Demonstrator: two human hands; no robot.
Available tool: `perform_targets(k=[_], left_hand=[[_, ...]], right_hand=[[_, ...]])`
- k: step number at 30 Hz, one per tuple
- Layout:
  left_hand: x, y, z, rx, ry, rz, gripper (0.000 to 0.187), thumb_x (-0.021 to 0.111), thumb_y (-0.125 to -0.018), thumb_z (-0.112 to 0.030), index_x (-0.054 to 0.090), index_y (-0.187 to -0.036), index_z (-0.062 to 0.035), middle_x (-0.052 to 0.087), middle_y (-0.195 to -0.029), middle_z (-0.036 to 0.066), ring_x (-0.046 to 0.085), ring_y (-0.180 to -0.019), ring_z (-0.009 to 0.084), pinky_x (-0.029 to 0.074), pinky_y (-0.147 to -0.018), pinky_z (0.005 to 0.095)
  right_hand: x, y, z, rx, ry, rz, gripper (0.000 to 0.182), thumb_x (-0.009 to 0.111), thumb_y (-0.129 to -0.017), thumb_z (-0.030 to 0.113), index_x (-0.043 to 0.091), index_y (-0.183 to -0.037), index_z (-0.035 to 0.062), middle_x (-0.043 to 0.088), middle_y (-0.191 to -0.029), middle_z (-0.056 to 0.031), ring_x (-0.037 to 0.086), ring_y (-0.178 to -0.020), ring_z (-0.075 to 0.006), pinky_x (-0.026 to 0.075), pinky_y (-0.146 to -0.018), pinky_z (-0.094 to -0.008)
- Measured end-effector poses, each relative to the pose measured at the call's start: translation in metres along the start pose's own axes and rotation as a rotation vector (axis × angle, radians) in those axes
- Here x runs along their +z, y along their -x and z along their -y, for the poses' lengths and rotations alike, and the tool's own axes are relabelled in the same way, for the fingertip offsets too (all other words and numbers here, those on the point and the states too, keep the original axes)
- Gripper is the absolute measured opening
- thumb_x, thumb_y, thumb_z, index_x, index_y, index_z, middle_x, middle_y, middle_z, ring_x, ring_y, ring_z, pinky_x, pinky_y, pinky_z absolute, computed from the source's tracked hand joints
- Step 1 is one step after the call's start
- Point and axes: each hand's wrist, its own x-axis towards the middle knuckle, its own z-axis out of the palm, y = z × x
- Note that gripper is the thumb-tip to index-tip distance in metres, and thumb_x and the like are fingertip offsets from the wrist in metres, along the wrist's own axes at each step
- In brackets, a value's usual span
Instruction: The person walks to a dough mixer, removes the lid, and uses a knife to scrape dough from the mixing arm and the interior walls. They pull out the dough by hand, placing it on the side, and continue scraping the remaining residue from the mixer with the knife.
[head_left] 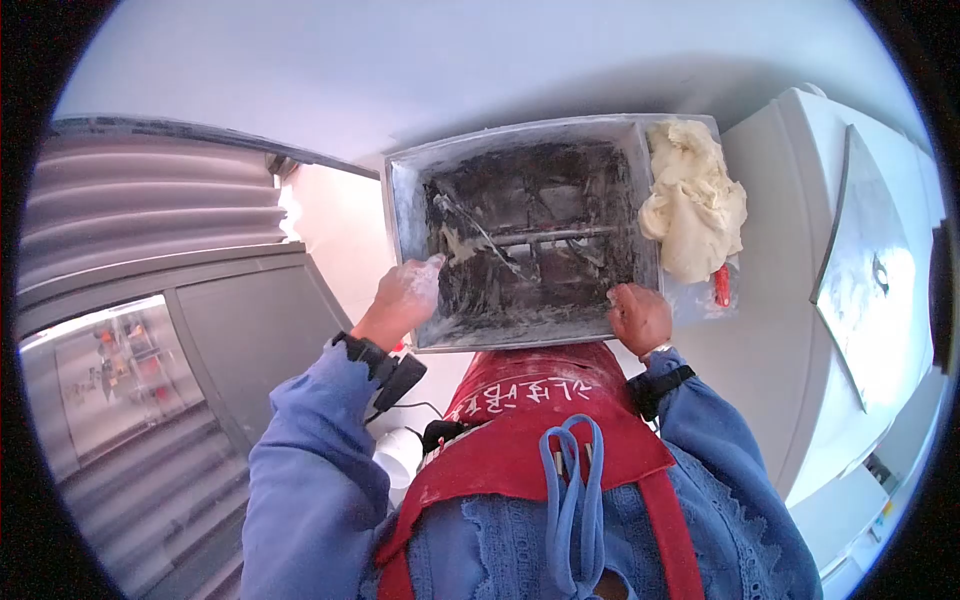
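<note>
A dough mixer's metal trough (520,335) stands in front of me, its walls dusted with flour. Inside, a mixing shaft (545,236) crosses the dark, dough-smeared bottom. My left hand (405,293), white with flour, is at the left front of the trough with its fingers curled in; what they hold, if anything, is hidden. At the right front corner, my right hand (641,317) is closed, and I cannot make out anything in it. A large pale lump of dough (693,200) rests on the ledge to the right of the trough.
A red handle (722,287) sticks out below the dough. White cabinet-like units (775,190) stand on the right. A grey cabinet (260,330) and a ridged shutter-like surface (160,200) are on the left. Near my left forearm is a white round container (398,457).
</note>
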Motion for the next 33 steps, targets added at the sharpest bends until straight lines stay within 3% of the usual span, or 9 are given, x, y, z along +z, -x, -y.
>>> perform_targets(k=[2, 3, 6, 11, 13, 19, 24, 33], left_hand=[[0.012, -0.012, 0.001, 0.002, -0.039, -0.188, 0.025, 0.043, -0.079, -0.010, 0.055, -0.100, -0.0049, 0.060, -0.077, 0.014, 0.060, -0.071, 0.0305, 0.048, -0.059, 0.0395], [0.020, -0.016, 0.001, 0.000, -0.030, -0.185, 0.025, 0.043, -0.079, -0.010, 0.055, -0.100, -0.0049, 0.060, -0.077, 0.014, 0.060, -0.071, 0.0305, 0.048, -0.059, 0.0395], [0.081, -0.028, 0.016, 0.151, 0.049, -0.289, 0.013, 0.044, -0.079, -0.011, 0.057, -0.079, -0.0060, 0.059, -0.069, 0.014, 0.059, -0.063, 0.0294, 0.048, -0.055, 0.0395], [0.082, -0.001, -0.001, 0.194, 0.004, -0.342, 0.012, 0.046, -0.076, -0.011, 0.058, -0.076, -0.0071, 0.056, -0.063, 0.009, 0.058, -0.061, 0.0270, 0.047, -0.051, 0.0362], [0.064, 0.008, -0.006, 0.139, -0.084, -0.255, 0.031, 0.050, -0.070, -0.009, 0.057, -0.100, -0.0066, 0.056, -0.068, 0.011, 0.057, -0.061, 0.0251, 0.047, -0.052, 0.0361], [0.060, 0.004, -0.017, 0.081, -0.044, -0.349, 0.030, 0.047, -0.074, -0.008, 0.056, -0.103, -0.0046, 0.052, -0.066, 0.012, 0.057, -0.059, 0.0269, 0.047, -0.050, 0.0362], [0.093, -0.016, -0.019, 0.139, -0.083, -0.303, 0.010, 0.047, -0.077, -0.010, 0.055, -0.079, -0.0040, 0.054, -0.067, 0.011, 0.059, -0.061, 0.0254, 0.048, -0.050, 0.0343], [0.091, -0.008, -0.016, 0.139, -0.136, -0.295, 0.011, 0.049, -0.075, -0.011, 0.057, -0.082, -0.0073, 0.054, -0.067, 0.008, 0.059, -0.063, 0.0213, 0.047, -0.049, 0.0309]], right_hand=[[0.000, 0.000, 0.000, -0.006, 0.002, -0.002, 0.020, 0.057, -0.068, 0.013, 0.052, -0.086, 0.0081, 0.055, -0.076, -0.0107, 0.055, -0.073, -0.0304, 0.043, -0.065, -0.0422], [0.001, 0.000, -0.001, 0.001, 0.007, 0.004, 0.020, 0.057, -0.067, 0.013, 0.052, -0.086, 0.0084, 0.056, -0.076, -0.0104, 0.055, -0.073, -0.0300, 0.043, -0.064, -0.0419], [0.002, 0.001, -0.001, 0.021, 0.037, 0.033, 0.020, 0.057, -0.067, 0.013, 0.053, -0.087, 0.0090, 0.056, -0.076, -0.0097, 0.055, -0.073, -0.0293, 0.043, -0.064, -0.0414], [0.001, 0.000, 0.002, 0.018, 0.063, 0.018, 0.021, 0.058, -0.066, 0.013, 0.053, -0.086, 0.0097, 0.055, -0.076, -0.0093, 0.055, -0.072, -0.0293, 0.043, -0.063, -0.0411], [0.001, -0.002, 0.001, 0.005, 0.063, 0.016, 0.021, 0.058, -0.066, 0.013, 0.052, -0.085, 0.0093, 0.055, -0.075, -0.0099, 0.055, -0.072, -0.0298, 0.043, -0.063, -0.0413], [0.000, -0.003, 0.003, -0.019, 0.048, -0.001, 0.020, 0.057, -0.065, 0.013, 0.052, -0.084, 0.0093, 0.055, -0.075, -0.0100, 0.054, -0.071, -0.0298, 0.043, -0.062, -0.0417], [0.003, -0.001, 0.002, 0.016, 0.097, 0.028, 0.019, 0.057, -0.065, 0.012, 0.052, -0.084, 0.0094, 0.055, -0.075, -0.0100, 0.054, -0.071, -0.0299, 0.043, -0.062, -0.0419], [0.001, -0.003, 0.005, 0.026, 0.107, 0.006, 0.017, 0.055, -0.067, 0.012, 0.053, -0.084, 0.0100, 0.056, -0.074, -0.0099, 0.055, -0.070, -0.0303, 0.043, -0.061, -0.0420]])
